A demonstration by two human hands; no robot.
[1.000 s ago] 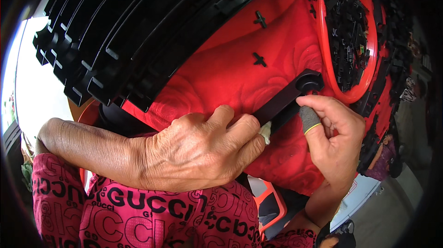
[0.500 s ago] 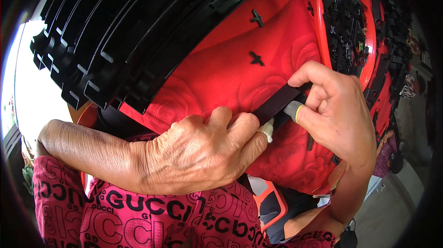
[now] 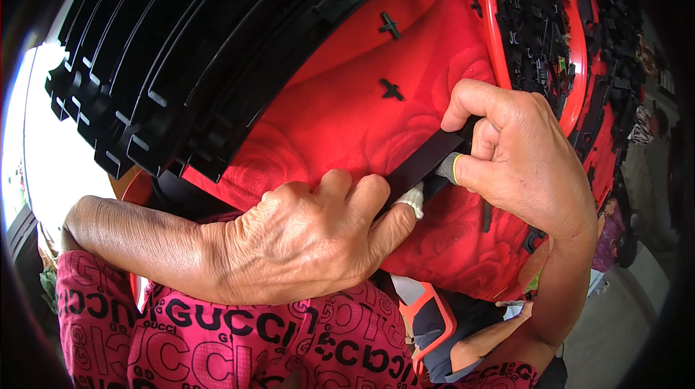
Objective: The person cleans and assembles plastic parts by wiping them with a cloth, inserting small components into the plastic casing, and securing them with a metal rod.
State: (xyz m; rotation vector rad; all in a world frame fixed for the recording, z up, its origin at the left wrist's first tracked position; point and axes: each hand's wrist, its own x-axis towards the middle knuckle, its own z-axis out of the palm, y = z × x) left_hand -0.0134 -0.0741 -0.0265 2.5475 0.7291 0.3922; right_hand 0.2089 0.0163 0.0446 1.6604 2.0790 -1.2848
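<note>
A red rose-patterned cloth (image 3: 347,117) covered the work surface, bearing a stack of curved black plastic strips (image 3: 195,63), small black crosses (image 3: 391,89) and a red basket (image 3: 575,92).

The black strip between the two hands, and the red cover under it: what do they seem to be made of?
The black strip looks like moulded plastic with a matt finish: flat, straight-edged and evenly dark, like the stacked curved pieces nearby. The red cover appears to be soft fabric with a slight sheen: it drapes in folds and bears a tone-on-tone rose pattern. Both are judged by look only.

red floral cloth (image 3: 340,121), stacked black panels (image 3: 181,63), red basin (image 3: 496,27)
</note>
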